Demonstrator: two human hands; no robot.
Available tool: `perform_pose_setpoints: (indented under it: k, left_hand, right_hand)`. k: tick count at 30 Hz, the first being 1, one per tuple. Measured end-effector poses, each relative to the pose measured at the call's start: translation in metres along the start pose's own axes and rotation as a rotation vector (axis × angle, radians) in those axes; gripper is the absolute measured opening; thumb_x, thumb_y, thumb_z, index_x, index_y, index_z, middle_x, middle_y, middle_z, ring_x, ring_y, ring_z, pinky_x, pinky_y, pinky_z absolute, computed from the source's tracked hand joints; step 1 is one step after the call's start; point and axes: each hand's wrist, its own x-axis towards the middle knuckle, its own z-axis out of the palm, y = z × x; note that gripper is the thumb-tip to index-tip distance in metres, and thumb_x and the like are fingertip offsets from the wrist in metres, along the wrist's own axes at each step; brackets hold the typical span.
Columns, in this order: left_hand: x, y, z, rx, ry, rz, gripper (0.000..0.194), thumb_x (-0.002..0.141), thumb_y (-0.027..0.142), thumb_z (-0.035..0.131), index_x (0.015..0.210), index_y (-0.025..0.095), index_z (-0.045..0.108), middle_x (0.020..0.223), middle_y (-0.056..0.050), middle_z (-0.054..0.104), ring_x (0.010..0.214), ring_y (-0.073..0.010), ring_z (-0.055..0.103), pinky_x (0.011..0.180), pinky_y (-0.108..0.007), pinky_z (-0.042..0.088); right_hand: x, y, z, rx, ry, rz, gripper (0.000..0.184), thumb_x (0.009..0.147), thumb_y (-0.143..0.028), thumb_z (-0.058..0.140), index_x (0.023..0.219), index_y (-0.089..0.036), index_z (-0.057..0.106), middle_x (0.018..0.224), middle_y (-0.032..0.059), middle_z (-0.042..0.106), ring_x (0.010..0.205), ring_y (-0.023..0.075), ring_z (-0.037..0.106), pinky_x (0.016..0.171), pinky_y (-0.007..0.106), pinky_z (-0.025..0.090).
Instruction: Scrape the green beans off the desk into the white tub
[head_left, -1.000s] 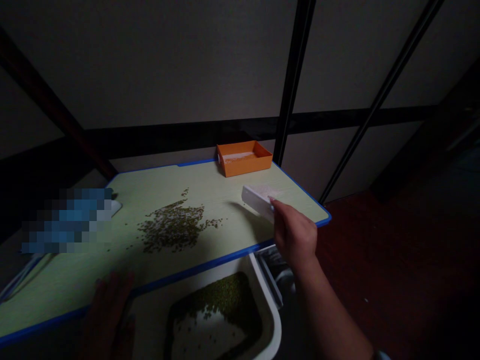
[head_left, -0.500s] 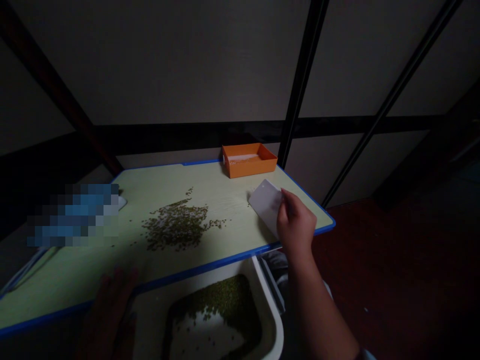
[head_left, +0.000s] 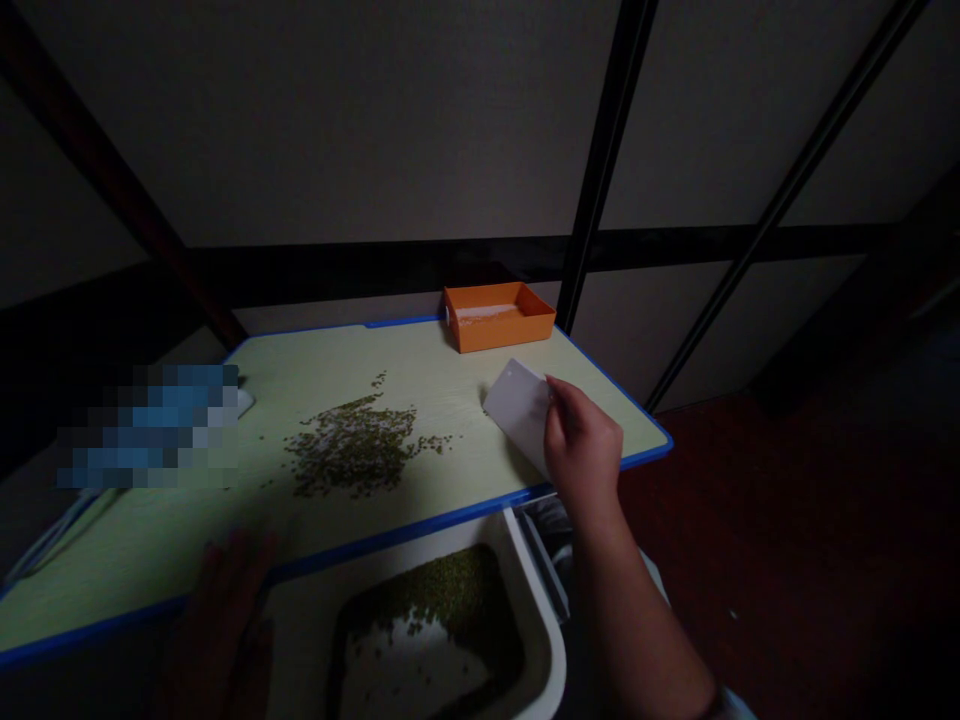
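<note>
The right hand grips a white piece by its edge, long axis slanting forward-left; the left hand, at the near edge of the table, is too dark to tell its grip. Green grains lie left of the white piece, beyond the left hand and nearer it.

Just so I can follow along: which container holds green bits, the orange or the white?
The white tub, by the near edge of the table: green bits lie inside it. The orange box, at the far edge, shows none inside.
</note>
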Motion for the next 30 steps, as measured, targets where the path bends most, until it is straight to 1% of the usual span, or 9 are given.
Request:
perform_pose_setpoints:
  k: [4, 7, 11, 13, 16, 19, 23, 25, 30]
  left_hand:
    - [0.0, 0.006, -0.001, 0.004, -0.008, 0.018, 0.06, 0.084, 0.039, 0.042, 0.14, 0.048, 0.024, 0.158, 0.009, 0.025, 0.146, -0.0267, 0.024, 0.12, -0.063, 0.023]
    - [0.001, 0.013, -0.003, -0.008, -0.007, -0.015, 0.059, 0.085, 0.038, 0.039, 0.141, 0.048, 0.023, 0.158, 0.009, 0.024, 0.146, -0.0265, 0.024, 0.12, -0.064, 0.023]
    - [0.002, 0.02, -0.005, -0.018, -0.004, -0.021, 0.057, 0.087, 0.038, 0.037, 0.14, 0.05, 0.023, 0.158, 0.01, 0.025, 0.146, -0.0255, 0.025, 0.119, -0.065, 0.024]
    - [0.002, 0.018, -0.005, -0.021, -0.02, -0.048, 0.058, 0.087, 0.037, 0.037, 0.141, 0.049, 0.021, 0.158, 0.01, 0.023, 0.146, -0.0247, 0.024, 0.12, -0.064, 0.023]
    - [0.002, 0.012, -0.003, -0.018, -0.017, -0.02, 0.058, 0.086, 0.039, 0.039, 0.14, 0.051, 0.022, 0.158, 0.011, 0.022, 0.146, -0.0258, 0.024, 0.12, -0.065, 0.023]
    - [0.001, 0.012, -0.003, -0.013, -0.015, -0.017, 0.059, 0.086, 0.038, 0.041, 0.141, 0.05, 0.022, 0.158, 0.011, 0.022, 0.147, -0.0258, 0.024, 0.121, -0.064, 0.022]
    - [0.001, 0.024, -0.006, -0.036, 0.014, -0.042, 0.056, 0.087, 0.039, 0.036, 0.141, 0.049, 0.022, 0.158, 0.011, 0.023, 0.147, -0.0242, 0.023, 0.123, -0.063, 0.02]
    - [0.001, 0.025, -0.007, -0.047, -0.006, -0.073, 0.057, 0.087, 0.039, 0.035, 0.141, 0.049, 0.021, 0.159, 0.012, 0.021, 0.147, -0.0238, 0.022, 0.123, -0.062, 0.021]
    - [0.001, 0.002, -0.003, -0.032, -0.011, -0.02, 0.058, 0.084, 0.043, 0.04, 0.139, 0.052, 0.024, 0.157, 0.012, 0.025, 0.146, -0.0276, 0.026, 0.119, -0.068, 0.024]
  right_hand:
    - [-0.001, -0.004, -0.002, 0.043, -0.025, -0.03, 0.028, 0.086, -0.017, 0.049, 0.102, -0.02, 0.071, 0.096, 0.0097, 0.078, 0.082, 0.023, 0.074, 0.074, 0.034, 0.059]
    - [-0.001, -0.006, -0.006, 0.101, -0.061, -0.028, 0.029, 0.086, -0.016, 0.049, 0.104, -0.018, 0.071, 0.098, 0.0107, 0.077, 0.083, 0.0234, 0.074, 0.076, 0.036, 0.06]
    - [-0.004, -0.009, -0.017, 0.142, -0.034, -0.005, 0.028, 0.086, -0.016, 0.05, 0.104, -0.017, 0.071, 0.1, 0.0123, 0.077, 0.086, 0.0243, 0.074, 0.077, 0.038, 0.06]
    - [-0.006, -0.01, -0.022, 0.16, -0.042, 0.011, 0.028, 0.086, -0.017, 0.05, 0.104, -0.017, 0.072, 0.1, 0.0115, 0.077, 0.086, 0.0236, 0.074, 0.076, 0.037, 0.06]
    - [-0.008, -0.007, -0.026, 0.187, -0.116, 0.047, 0.026, 0.086, -0.018, 0.051, 0.102, -0.017, 0.072, 0.099, 0.0112, 0.077, 0.086, 0.023, 0.074, 0.074, 0.034, 0.059]
    - [-0.008, 0.005, -0.021, 0.205, -0.156, 0.116, 0.025, 0.087, -0.02, 0.051, 0.101, -0.017, 0.072, 0.099, 0.0119, 0.077, 0.086, 0.0231, 0.073, 0.073, 0.034, 0.058]
    - [-0.001, 0.024, -0.012, 0.195, -0.087, 0.215, 0.026, 0.087, -0.024, 0.051, 0.101, -0.016, 0.072, 0.1, 0.0124, 0.076, 0.09, 0.0239, 0.072, 0.079, 0.037, 0.056]
    - [0.004, 0.028, -0.009, 0.187, -0.071, 0.248, 0.026, 0.087, -0.025, 0.051, 0.1, -0.017, 0.072, 0.1, 0.0122, 0.076, 0.092, 0.0244, 0.071, 0.081, 0.038, 0.054]
    - [0.011, 0.022, 0.002, 0.26, -0.11, 0.292, 0.026, 0.086, -0.027, 0.052, 0.097, -0.017, 0.073, 0.099, 0.0111, 0.077, 0.091, 0.025, 0.071, 0.081, 0.037, 0.054]
